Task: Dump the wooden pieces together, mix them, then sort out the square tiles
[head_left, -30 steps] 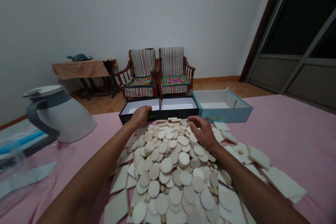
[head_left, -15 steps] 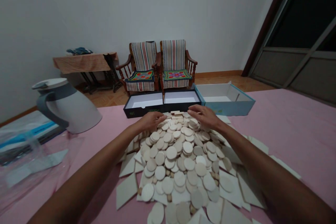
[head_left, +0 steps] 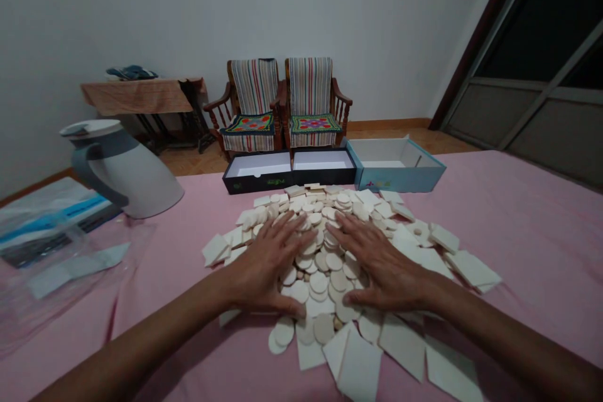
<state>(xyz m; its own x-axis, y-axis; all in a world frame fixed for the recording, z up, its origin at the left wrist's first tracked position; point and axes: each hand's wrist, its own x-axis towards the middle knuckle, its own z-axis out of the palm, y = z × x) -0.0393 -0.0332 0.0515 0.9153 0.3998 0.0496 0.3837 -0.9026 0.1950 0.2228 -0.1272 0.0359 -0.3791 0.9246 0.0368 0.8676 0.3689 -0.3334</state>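
A wide heap of thin pale wooden discs [head_left: 319,282] and flat square pieces [head_left: 360,364] is spread over the pink cloth. On the heap's left side lies my left hand [head_left: 271,264], palm down, its fingers spread over the discs. My right hand [head_left: 377,260] rests on the right side in the same way, thumb apart from the fingers. Discs show in the gap between the two hands. A few small brown wooden bits peek out among the discs. Neither hand grips a piece; what lies under the palms is hidden.
Behind the heap stand two black open boxes [head_left: 257,183] [head_left: 325,177] and a light-blue open box [head_left: 400,179]. A grey-white jug [head_left: 141,176] is at the left, near clear plastic wrapping [head_left: 75,270]. Two wooden armchairs [head_left: 254,97] [head_left: 311,97] stand beyond the pink cloth [head_left: 527,220].
Both hands have come back from the heap's far edge toward me and now lie flatter on its middle. Some pieces have shifted, and the view has tilted slightly down.
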